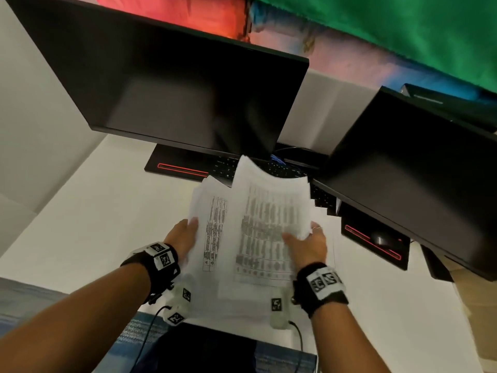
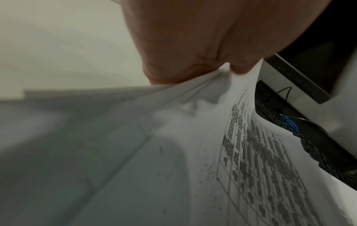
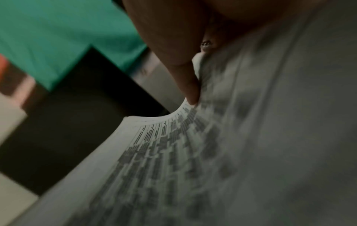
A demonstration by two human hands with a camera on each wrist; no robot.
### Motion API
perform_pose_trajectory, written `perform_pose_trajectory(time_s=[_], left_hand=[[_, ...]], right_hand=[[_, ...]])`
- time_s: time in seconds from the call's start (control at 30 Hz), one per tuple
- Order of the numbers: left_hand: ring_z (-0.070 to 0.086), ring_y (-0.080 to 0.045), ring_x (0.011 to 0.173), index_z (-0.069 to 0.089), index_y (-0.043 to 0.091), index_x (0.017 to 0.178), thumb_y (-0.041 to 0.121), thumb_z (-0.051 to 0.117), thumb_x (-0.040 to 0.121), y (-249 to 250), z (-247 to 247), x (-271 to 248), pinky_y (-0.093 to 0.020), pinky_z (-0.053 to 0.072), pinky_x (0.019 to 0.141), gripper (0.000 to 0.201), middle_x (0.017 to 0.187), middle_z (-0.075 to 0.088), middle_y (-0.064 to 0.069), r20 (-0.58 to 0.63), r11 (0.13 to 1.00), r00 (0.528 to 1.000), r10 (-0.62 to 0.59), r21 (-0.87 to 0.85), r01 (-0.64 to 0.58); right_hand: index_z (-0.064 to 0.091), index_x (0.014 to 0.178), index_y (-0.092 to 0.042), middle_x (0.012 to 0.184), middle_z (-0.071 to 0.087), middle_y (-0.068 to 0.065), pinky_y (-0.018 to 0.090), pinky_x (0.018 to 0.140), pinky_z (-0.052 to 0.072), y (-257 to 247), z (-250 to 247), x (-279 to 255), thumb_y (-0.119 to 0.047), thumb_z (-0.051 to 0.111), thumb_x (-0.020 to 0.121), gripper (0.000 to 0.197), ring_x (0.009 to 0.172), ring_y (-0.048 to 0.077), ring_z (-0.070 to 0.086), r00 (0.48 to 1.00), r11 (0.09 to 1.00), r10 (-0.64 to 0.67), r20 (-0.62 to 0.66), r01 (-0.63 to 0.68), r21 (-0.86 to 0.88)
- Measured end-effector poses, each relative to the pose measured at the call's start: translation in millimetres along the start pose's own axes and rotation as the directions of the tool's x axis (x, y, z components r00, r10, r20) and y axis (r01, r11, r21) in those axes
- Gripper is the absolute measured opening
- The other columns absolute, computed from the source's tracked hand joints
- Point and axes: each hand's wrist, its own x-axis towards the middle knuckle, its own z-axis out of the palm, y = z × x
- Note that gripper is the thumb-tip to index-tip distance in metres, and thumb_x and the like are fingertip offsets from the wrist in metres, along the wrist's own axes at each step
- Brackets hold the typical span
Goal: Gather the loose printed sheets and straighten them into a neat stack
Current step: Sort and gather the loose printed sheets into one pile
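Several white printed sheets with grey tables are held up above the white desk, fanned and uneven, their top edges offset. My left hand grips their left edge, thumb on top; the left wrist view shows the sheets pinched between thumb and fingers. My right hand grips the right edge, thumb across the printed face. In the right wrist view a finger presses the curled paper. The sheets' lower parts hide the fingers beneath.
A dark monitor stands behind the sheets, its base with a red line on the desk. A second monitor stands at the right. A black keyboard and cables lie behind the paper. A mouse sits at right.
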Motion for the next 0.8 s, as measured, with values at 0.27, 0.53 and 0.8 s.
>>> perform_pose_trajectory(time_s=[0.27, 0.53, 0.8], left_hand=[[0.060, -0.028, 0.094, 0.052, 0.007, 0.120, 0.025, 0.065, 0.089, 1, 3, 0, -0.034, 0.046, 0.074, 0.038, 0.103, 0.062, -0.008, -0.030, 0.909, 0.983, 0.180, 0.386, -0.155], [0.058, -0.024, 0.068, 0.059, -0.002, 0.106, 0.017, 0.065, 0.083, 0, -1, 5, -0.025, 0.038, 0.051, 0.031, 0.079, 0.062, -0.007, -0.005, 0.897, 0.985, 0.171, 0.414, -0.154], [0.052, -0.017, 0.057, 0.057, 0.000, 0.111, 0.013, 0.064, 0.086, 4, -3, -4, -0.024, 0.039, 0.046, 0.028, 0.072, 0.057, -0.003, 0.032, 0.912, 0.985, 0.172, 0.372, -0.171]], right_hand=[[0.038, 0.147, -0.012, 0.155, 0.029, 0.007, 0.053, 0.109, 0.033, 63, 8, 11, -0.052, 0.065, 0.085, 0.079, 0.137, 0.035, 0.032, 0.996, 0.788, 0.044, -0.078, -0.083, -0.610], [0.051, 0.131, -0.004, 0.131, 0.060, 0.015, 0.037, 0.097, 0.048, 77, -43, 33, -0.040, 0.084, 0.073, 0.076, 0.118, 0.036, 0.058, 0.964, 0.885, 0.209, -0.162, -0.257, -0.388], [0.059, 0.121, -0.002, 0.115, 0.068, 0.013, 0.032, 0.089, 0.052, 34, -42, 10, -0.014, 0.080, 0.081, 0.046, 0.104, 0.031, 0.066, 0.995, 0.946, 0.053, -0.083, -0.077, -0.316]])
